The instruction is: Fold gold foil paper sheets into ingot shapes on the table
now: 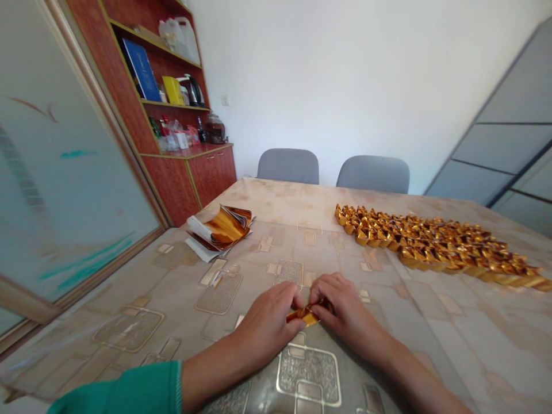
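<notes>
A small strip of folded gold foil paper lies low over the table, pinched at both ends. My left hand is closed on its left end, thumb below and fingers above. On the right end, my right hand is closed too, with its fingertips curled over the foil. The part of the foil under the fingers is hidden. Beyond my left hand rests a loose stack of gold foil sheets with white backs. To the right, several rows of folded gold foil pieces stand packed close together.
A patterned plastic cover lies over the table. Two grey chairs stand at its far side, by the wall. At the left are a red-brown cabinet with bottles and a kettle, and a frosted sliding door.
</notes>
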The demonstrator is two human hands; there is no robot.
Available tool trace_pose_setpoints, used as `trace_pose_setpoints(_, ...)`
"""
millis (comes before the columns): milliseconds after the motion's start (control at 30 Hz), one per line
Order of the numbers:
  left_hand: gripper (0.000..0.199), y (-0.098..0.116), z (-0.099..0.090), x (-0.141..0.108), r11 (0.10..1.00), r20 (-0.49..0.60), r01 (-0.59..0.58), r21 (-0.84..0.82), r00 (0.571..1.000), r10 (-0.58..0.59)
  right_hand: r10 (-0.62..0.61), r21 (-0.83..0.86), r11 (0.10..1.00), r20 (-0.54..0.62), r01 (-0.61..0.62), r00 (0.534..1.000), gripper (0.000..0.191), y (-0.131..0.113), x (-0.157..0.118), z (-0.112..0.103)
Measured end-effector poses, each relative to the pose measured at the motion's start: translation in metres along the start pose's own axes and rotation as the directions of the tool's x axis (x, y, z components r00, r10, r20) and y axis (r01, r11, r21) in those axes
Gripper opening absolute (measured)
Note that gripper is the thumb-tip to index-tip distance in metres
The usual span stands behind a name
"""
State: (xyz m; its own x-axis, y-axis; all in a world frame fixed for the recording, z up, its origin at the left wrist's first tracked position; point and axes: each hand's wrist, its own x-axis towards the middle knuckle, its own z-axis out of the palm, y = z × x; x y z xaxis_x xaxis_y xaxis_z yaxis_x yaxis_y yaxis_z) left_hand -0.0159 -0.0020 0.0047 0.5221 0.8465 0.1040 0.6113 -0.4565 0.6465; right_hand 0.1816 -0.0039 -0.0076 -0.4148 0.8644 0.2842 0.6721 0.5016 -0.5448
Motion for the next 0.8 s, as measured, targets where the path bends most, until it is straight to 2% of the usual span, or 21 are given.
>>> trace_pose_setpoints(133, 0.011, -0.001, 0.005, -0.001, 0.993, -0.062, -0.035, -0.11, 0.998, 0.028, -0.025, 0.034, 0.999, -0.028, 0.026, 0.999, 0.015, -0.003, -0.001, -0.007)
trace_pose_setpoints(300, 0.003, 0.0, 0.001, 0.0, 0.982, -0.223, -0.186, 0.036, 0.956, 0.189, -0.123, -0.031, 0.992, -0.118, 0.12, 0.985, 0.015, -0.017, -0.001, -0.017)
trace_pose_setpoints(433, 0.019, -0.002, -0.004, 0.001, 0.955, -0.298, -0.285, 0.086, 0.907, 0.298, -0.141, -0.016, 0.99, -0.139, 0.14, 0.98, 0.015, -0.024, 0.0, -0.022)
trace_pose_setpoints(633, 0.019, -0.005, -0.008, 0.003, 0.962, -0.368, -0.271, 0.033, 0.891, 0.264, 0.085, 0.271, 0.962, -0.162, -0.039, 0.983, 0.018, 0.001, -0.002, -0.028)
trace_pose_setpoints(800, 0.017, -0.002, -0.01, 0.005, 0.978, -0.386, -0.173, -0.121, 0.915, 0.114, 0.21, 0.412, 0.901, -0.146, -0.134, 0.967, 0.025, 0.013, -0.002, -0.037)
